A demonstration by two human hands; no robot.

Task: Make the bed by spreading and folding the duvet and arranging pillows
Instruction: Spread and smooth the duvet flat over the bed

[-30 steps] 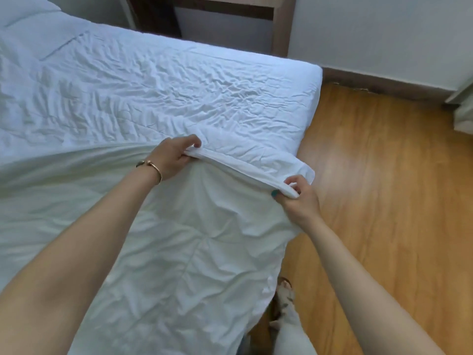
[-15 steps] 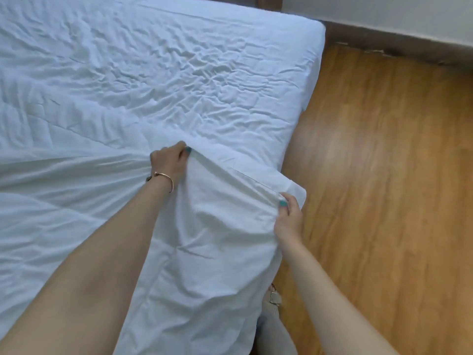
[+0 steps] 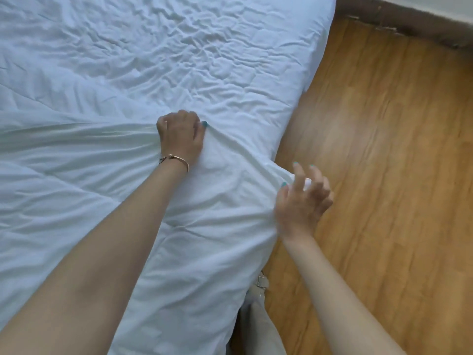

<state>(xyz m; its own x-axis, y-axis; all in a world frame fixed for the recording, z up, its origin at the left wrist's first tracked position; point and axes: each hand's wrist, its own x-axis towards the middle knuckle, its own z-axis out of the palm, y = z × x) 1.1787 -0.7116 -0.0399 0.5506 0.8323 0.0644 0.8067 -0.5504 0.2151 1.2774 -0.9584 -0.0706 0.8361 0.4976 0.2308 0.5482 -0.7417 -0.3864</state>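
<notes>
Duvet (image 3: 107, 206), white and creased, lies over the near part of the bed (image 3: 179, 55), its edge now lowered flat onto the wrinkled sheet instead of held lifted. The left hand (image 3: 180, 135) still grips that edge with curled fingers. The right hand (image 3: 302, 198) has let go of the corner, fingers spread and holding nothing, over the wooden floor (image 3: 384, 175).

White duvet (image 3: 102, 190) spread creased over the bed, top edge bunched, corner hanging at mattress side
</notes>
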